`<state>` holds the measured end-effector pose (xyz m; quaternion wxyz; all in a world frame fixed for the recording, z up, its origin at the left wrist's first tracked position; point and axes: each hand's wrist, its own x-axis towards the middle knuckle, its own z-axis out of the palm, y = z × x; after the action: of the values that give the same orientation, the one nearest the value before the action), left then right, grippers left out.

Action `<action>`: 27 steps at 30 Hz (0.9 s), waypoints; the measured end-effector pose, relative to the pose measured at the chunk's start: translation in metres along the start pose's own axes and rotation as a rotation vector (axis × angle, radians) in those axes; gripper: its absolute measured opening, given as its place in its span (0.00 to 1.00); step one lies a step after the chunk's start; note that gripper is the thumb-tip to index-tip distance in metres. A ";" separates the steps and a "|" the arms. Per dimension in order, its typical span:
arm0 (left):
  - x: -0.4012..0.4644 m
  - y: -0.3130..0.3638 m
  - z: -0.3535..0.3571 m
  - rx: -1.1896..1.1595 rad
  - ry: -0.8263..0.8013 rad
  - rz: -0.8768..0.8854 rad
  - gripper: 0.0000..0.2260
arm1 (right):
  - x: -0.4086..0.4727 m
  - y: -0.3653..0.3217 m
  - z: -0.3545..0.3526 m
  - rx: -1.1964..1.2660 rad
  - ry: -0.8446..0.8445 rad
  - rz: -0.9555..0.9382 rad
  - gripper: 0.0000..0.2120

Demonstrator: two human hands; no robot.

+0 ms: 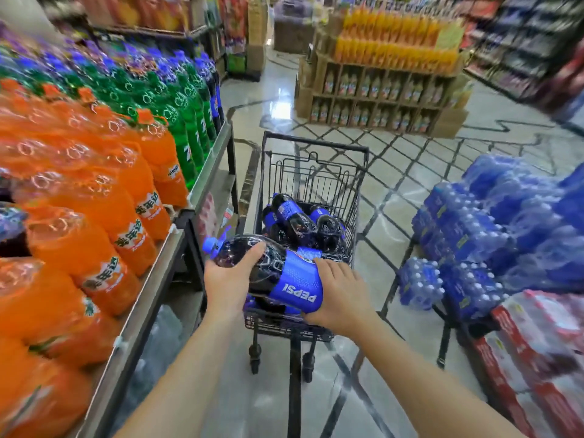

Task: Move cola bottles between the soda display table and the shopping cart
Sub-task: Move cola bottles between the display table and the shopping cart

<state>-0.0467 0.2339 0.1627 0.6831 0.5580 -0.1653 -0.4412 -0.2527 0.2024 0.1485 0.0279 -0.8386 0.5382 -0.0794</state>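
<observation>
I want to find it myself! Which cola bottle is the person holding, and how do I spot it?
Look at the black shopping cart in the aisle beside the soda display table. Over its near end, the left hand and right hand hold one cola bottle sideways. Unlike the bottles in the cart, its label reads PEPSI upside down.

The cola bottle (pixel 268 273) is clear glossy plastic with a smooth blue wrap and a matt blue cap. The cart (pixel 316 172) is thin black wire, dull in finish. The display surface (pixel 208 165) has a brushed metal edge. The orange bottles (pixel 104 216) (shrink-wrapped, it seems) shine wetly. The floor (pixel 395 191) is polished stone, mirror-glossy. The far rack (pixel 382 90) looks like brown cardboard.
</observation>
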 end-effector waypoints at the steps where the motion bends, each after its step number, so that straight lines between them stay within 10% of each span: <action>1: -0.012 0.003 -0.005 -0.008 0.027 0.014 0.33 | -0.008 -0.002 -0.006 -0.003 -0.009 -0.022 0.51; 7: -0.094 0.013 -0.051 0.007 0.209 0.124 0.35 | -0.065 -0.031 -0.033 0.020 -0.030 -0.199 0.54; 14: -0.219 0.031 -0.133 0.031 0.429 0.256 0.14 | -0.143 -0.091 -0.036 0.089 -0.068 -0.453 0.52; 27: -0.357 0.072 -0.311 -0.008 0.756 0.359 0.28 | -0.252 -0.267 -0.041 0.189 -0.114 -0.772 0.52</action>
<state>0.0085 0.7055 0.2226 0.7639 0.6404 0.0042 -0.0799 -0.1224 0.5443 0.1978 0.1026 -0.9760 0.1715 -0.0864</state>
